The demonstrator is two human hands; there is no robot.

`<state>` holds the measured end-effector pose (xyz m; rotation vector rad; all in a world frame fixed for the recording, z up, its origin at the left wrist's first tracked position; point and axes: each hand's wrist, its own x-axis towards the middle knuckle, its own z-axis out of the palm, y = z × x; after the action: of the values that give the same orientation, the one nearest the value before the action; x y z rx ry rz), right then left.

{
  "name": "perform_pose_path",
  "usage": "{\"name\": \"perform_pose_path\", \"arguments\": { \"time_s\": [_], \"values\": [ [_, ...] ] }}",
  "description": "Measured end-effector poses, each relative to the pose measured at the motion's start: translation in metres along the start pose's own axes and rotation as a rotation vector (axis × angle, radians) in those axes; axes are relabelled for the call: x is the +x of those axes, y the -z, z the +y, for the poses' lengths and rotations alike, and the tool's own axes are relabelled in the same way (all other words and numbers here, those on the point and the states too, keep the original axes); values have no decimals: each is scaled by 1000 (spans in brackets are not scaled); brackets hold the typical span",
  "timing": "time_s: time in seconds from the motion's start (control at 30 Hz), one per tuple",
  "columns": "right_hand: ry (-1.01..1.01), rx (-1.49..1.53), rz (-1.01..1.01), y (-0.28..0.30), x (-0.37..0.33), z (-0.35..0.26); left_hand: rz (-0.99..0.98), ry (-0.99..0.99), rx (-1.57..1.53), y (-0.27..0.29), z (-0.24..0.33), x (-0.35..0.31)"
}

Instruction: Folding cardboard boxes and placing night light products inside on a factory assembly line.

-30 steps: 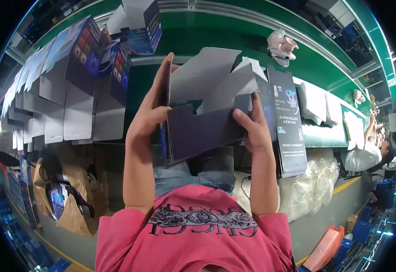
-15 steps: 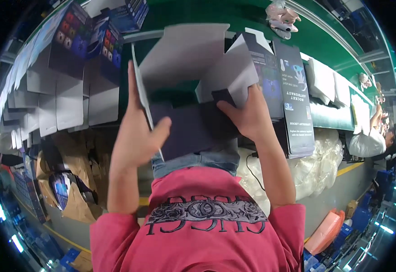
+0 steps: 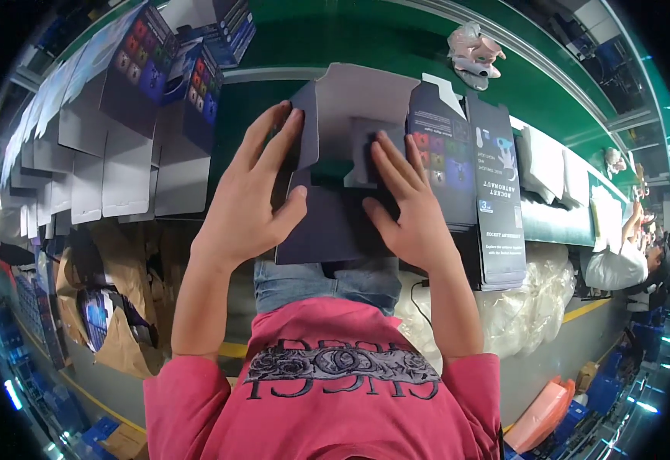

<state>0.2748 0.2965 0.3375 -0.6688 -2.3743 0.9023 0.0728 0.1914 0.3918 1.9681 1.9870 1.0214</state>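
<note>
An unfolded cardboard box (image 3: 327,222), dark outside and light grey inside, stands at the table's near edge in front of my body. Its far panel (image 3: 362,96) rises upright. My left hand (image 3: 254,188) lies along the box's left side, fingers stretched out and thumb apart on the near side. My right hand (image 3: 407,203) is spread, its fingers laid flat against a folded-in flap at the right of the opening. Green shows through a gap in the bottom of the box.
Several open boxes (image 3: 128,176) stand in rows at the left. Flat printed cartons (image 3: 496,192) are stacked close to my right hand. White padded packets (image 3: 542,153) lie farther right, and a plastic-wrapped pink-and-white figure (image 3: 474,55) sits on the green table (image 3: 335,34). Brown paper (image 3: 124,345) is below left.
The box has turned and settled lower toward the table edge. Its right flap has folded inward under my right hand. My left hand has moved up along the left side.
</note>
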Motion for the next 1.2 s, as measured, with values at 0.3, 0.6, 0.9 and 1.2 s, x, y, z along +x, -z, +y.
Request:
{"name": "perform_pose_path", "arguments": {
  "time_s": [0.3, 0.6, 0.9, 1.2],
  "values": [
    [-26, 47, 36, -9, 7, -1, -56, -86, 111, 16, -9, -3],
    [-62, 121, 86, -12, 13, -10, -17, -274, 155, 19, -12, 16],
    [-8, 76, 49, -17, 18, -20, -16, -192, 274, 11, -7, 25],
    [117, -182, -55, -24, 24, -35, -246, -63, 210, 2, -13, 0]
  ]
}}
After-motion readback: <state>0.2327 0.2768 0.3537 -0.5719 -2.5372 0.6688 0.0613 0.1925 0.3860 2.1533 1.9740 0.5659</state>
